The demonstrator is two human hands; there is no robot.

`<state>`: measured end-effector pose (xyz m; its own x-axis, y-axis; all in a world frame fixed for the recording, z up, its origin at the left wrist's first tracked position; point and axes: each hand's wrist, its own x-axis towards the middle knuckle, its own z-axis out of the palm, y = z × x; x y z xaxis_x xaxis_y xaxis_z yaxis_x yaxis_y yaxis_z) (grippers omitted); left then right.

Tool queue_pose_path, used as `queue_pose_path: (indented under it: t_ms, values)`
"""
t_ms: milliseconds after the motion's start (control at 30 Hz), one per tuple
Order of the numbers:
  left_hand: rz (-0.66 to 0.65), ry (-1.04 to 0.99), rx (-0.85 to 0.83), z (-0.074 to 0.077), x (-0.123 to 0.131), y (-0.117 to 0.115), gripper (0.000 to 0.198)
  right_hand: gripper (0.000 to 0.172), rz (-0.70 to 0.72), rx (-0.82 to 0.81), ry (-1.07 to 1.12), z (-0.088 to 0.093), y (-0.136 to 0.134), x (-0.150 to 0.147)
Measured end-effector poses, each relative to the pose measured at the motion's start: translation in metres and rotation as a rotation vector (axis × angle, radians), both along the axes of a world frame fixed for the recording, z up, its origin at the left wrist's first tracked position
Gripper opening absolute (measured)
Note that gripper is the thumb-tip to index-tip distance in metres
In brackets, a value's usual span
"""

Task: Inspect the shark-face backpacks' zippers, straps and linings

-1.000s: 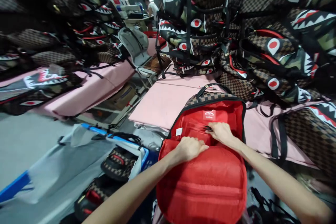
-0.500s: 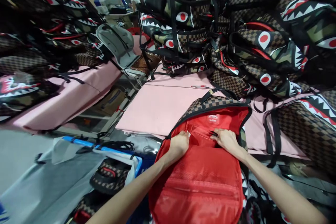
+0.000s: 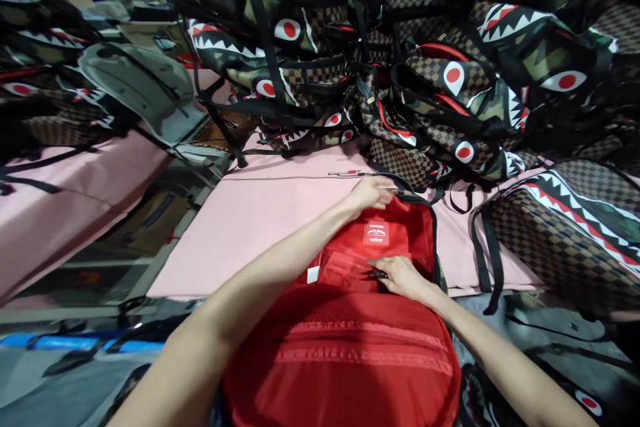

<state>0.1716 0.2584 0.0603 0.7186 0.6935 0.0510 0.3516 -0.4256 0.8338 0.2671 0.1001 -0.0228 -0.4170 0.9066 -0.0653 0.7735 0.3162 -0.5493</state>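
An open backpack with a red lining (image 3: pixel 350 347) lies in front of me, its checkered top edge resting on a pink table (image 3: pixel 270 213). My left hand (image 3: pixel 371 192) reaches over to the bag's top rim and closes on it by the black carry handle. My right hand (image 3: pixel 400 277) sits inside the bag at an inner pocket, fingers pinched on a small black zipper pull (image 3: pixel 376 273). A white-and-red label (image 3: pixel 376 234) is sewn on the lining between the two hands.
Piles of shark-mouth camo and checkered backpacks (image 3: pixel 450 93) fill the back and right of the table. One more checkered bag (image 3: pixel 570 240) lies at the right edge. A red pen (image 3: pixel 347 173) rests on the table. A grey bag (image 3: pixel 135 83) and another pink table (image 3: pixel 65 187) are left.
My left hand left the inner pocket's edge and moved up to the bag's top rim. The right hand stayed at the zipper. My view shifted closer and to the right.
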Motion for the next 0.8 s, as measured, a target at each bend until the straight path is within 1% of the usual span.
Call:
queue_pose_path:
  t_ms: [67,133,200,233,267,300,333,367,400,433,467,500,533,567,600,633,667,700,733,800]
  values:
    - [0.096,-0.107,-0.074,0.024,-0.002,0.018,0.044,0.040,-0.028,0.013,0.064,-0.004,0.002,0.000]
    - [0.179,-0.216,-0.218,0.042,-0.019,0.027,0.042,0.040,-0.043,0.028,0.147,-0.001,0.005,0.003]
    - [0.221,-0.263,-0.350,0.052,-0.048,0.024,0.036,0.038,-0.074,0.051,0.231,0.010,0.006,0.016]
    - [0.238,-0.264,-0.383,0.052,-0.066,0.018,0.033,0.035,-0.133,0.076,0.285,0.018,0.004,0.029]
    - [0.278,-0.265,-0.400,0.050,-0.085,0.010,0.032,0.034,-0.237,0.123,0.365,0.026,0.000,0.044]
    - [0.378,-0.271,-0.425,0.046,-0.104,0.000,0.032,0.034,-0.370,0.176,0.448,0.033,-0.007,0.062]
    - [0.478,-0.288,-0.477,0.041,-0.122,-0.011,0.033,0.033,-0.596,0.271,0.613,0.039,-0.016,0.081]
    - [0.583,-0.308,-0.504,0.035,-0.139,-0.023,0.032,0.032,-0.784,0.353,0.747,0.042,-0.027,0.097]
    - [0.720,-0.335,-0.467,0.029,-0.153,-0.035,0.028,0.031,-0.910,0.372,0.804,0.042,-0.041,0.111]
    - [0.820,-0.359,-0.415,0.022,-0.164,-0.047,0.026,0.030,-0.993,0.364,0.810,0.038,-0.056,0.119]
    - [0.896,-0.351,-0.306,0.017,-0.170,-0.059,0.025,0.029,-1.006,0.314,0.758,0.032,-0.072,0.122]
    - [0.960,-0.306,-0.130,0.012,-0.172,-0.072,0.025,0.028,-0.980,0.248,0.690,0.022,-0.086,0.120]
    - [0.974,-0.246,0.079,0.007,-0.169,-0.086,0.023,0.027,-0.938,0.189,0.622,0.012,-0.100,0.113]
    - [0.915,-0.190,0.293,0.003,-0.161,-0.101,0.021,0.027,-0.864,0.129,0.527,0.001,-0.111,0.104]
    - [0.789,-0.138,0.477,-0.002,-0.149,-0.117,0.017,0.028,-0.811,0.113,0.444,-0.009,-0.120,0.093]
    - [0.596,-0.113,0.606,-0.008,-0.134,-0.135,0.016,0.027,-0.769,0.117,0.351,-0.018,-0.127,0.083]
    - [0.331,-0.118,0.651,-0.014,-0.116,-0.153,0.018,0.026,-0.740,0.139,0.257,-0.024,-0.131,0.074]
    - [0.091,-0.075,0.643,-0.022,-0.098,-0.171,0.025,0.024,-0.733,0.175,0.180,-0.029,-0.134,0.067]
    - [-0.109,-0.052,0.654,-0.030,-0.079,-0.190,0.029,0.022,-0.734,0.207,0.116,-0.031,-0.136,0.062]
    - [-0.436,0.018,0.677,-0.047,-0.048,-0.223,0.028,0.018,-0.756,0.261,0.033,-0.033,-0.136,0.060]
